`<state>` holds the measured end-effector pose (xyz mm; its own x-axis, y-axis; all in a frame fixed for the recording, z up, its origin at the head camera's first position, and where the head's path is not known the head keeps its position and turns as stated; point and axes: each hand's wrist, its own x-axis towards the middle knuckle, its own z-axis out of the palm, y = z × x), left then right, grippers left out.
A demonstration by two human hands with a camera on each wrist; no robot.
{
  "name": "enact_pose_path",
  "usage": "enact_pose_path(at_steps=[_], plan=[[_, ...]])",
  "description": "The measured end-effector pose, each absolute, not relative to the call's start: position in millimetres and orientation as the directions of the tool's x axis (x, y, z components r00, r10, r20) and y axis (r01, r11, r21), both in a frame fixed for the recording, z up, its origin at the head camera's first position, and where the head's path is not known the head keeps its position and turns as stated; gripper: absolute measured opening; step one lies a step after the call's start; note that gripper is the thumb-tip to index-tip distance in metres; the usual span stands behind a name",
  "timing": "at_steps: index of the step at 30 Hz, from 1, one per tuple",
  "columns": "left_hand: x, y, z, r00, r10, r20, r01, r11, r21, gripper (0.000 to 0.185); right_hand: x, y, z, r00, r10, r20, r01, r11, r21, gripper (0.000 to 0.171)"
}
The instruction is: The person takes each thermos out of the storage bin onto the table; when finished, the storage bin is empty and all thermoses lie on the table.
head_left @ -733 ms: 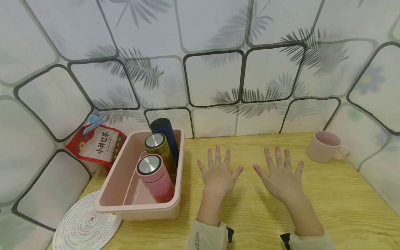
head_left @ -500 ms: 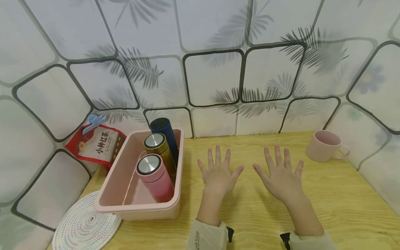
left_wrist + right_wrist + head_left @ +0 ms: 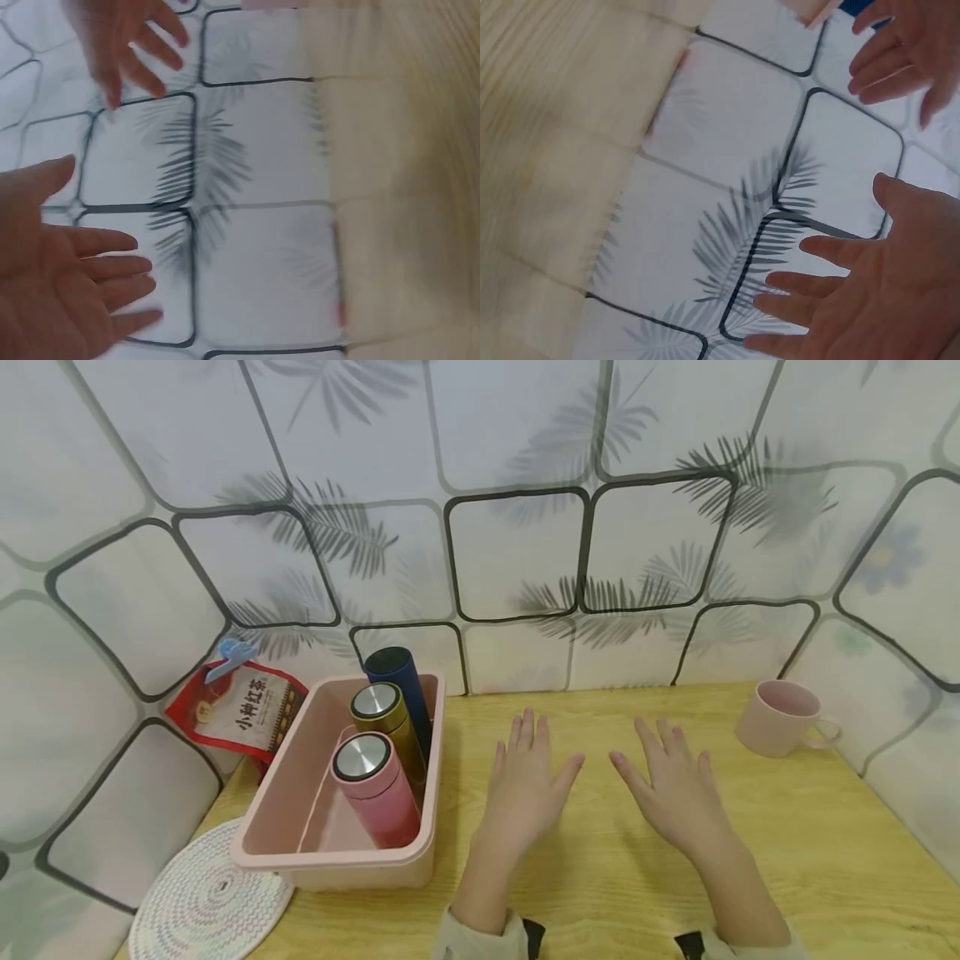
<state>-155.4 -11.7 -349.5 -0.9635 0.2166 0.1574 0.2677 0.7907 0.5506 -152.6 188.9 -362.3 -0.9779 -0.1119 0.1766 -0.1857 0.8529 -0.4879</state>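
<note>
— On the wooden table (image 3: 600, 877), what are the hands doing?
— Left hand (image 3: 525, 785) and right hand (image 3: 675, 789) hover flat, fingers straight, holding nothing, right of the pink bin (image 3: 330, 860) of flasks (image 3: 375, 789).

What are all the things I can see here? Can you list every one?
bin: 1, pale pink, left on the table
flasks: 3 standing in the bin: pink flask in front, gold flask in the middle, dark blue flask at the back
red packet: 1, with a blue clip, leaning on the wall behind the bin
woven coaster: 1, white, front left
mug: 1, pink, far right
table: 1, light wood
left hand: open, beside the bin
right hand: open, centre
</note>
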Motion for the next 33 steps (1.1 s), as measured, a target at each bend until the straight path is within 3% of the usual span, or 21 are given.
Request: enact_pose_path(at_steps=[2,4,7,8,10,12,15,18,21,25,29,33], plan=[[-138,-25,-336,-0.956,0.188,0.227,0.294,0.587,0.754,0.063,-149,184,-355,-0.972,-0.133,0.194,-0.221,0.798,-0.561,0.076],[-119,-40,-323,-0.941,0.129,0.314,0.339,0.318,0.885,0.048,-145,176,-348,-0.960,-0.156,0.232,-0.269,0.734,-0.623,0.070],[-91,-67,-310,-0.862,0.003,0.507,0.507,0.003,0.862,0.027,-138,161,-337,-0.930,-0.194,0.311,-0.361,0.627,-0.690,0.060],[-82,-76,-307,-0.833,-0.052,0.551,0.553,-0.041,0.832,0.025,-136,155,-335,-0.917,-0.206,0.342,-0.396,0.592,-0.702,0.056],[-64,-98,-306,-0.776,-0.191,0.602,0.622,-0.067,0.781,0.024,-133,143,-332,-0.894,-0.229,0.384,-0.446,0.522,-0.727,0.049],[-49,-122,-309,-0.721,-0.376,0.582,0.629,-0.003,0.778,0.024,-129,131,-331,-0.880,-0.253,0.402,-0.475,0.451,-0.756,0.045],[-40,-167,-323,-0.617,-0.642,0.455,0.535,0.082,0.841,0.023,-127,115,-332,-0.870,-0.290,0.399,-0.486,0.357,-0.798,0.043],[-42,-214,-347,-0.554,-0.776,0.302,0.377,0.090,0.922,0.029,-127,101,-336,-0.865,-0.321,0.385,-0.476,0.282,-0.833,0.043],[-47,-251,-371,-0.625,-0.773,0.106,0.163,0.004,0.987,0.043,-129,88,-341,-0.864,-0.342,0.369,-0.459,0.235,-0.857,0.045],[-52,-272,-391,-0.765,-0.642,-0.058,-0.045,-0.036,0.998,0.058,-131,71,-345,-0.868,-0.361,0.341,-0.426,0.186,-0.886,0.048],[-60,-269,-395,-0.828,-0.558,-0.060,-0.048,-0.037,0.998,0.063,-134,55,-346,-0.884,-0.351,0.309,-0.376,0.143,-0.915,0.050],[-65,-262,-394,-0.813,-0.580,-0.050,-0.019,-0.060,0.998,0.067,-136,41,-349,-0.891,-0.330,0.311,-0.365,0.114,-0.924,0.051]])
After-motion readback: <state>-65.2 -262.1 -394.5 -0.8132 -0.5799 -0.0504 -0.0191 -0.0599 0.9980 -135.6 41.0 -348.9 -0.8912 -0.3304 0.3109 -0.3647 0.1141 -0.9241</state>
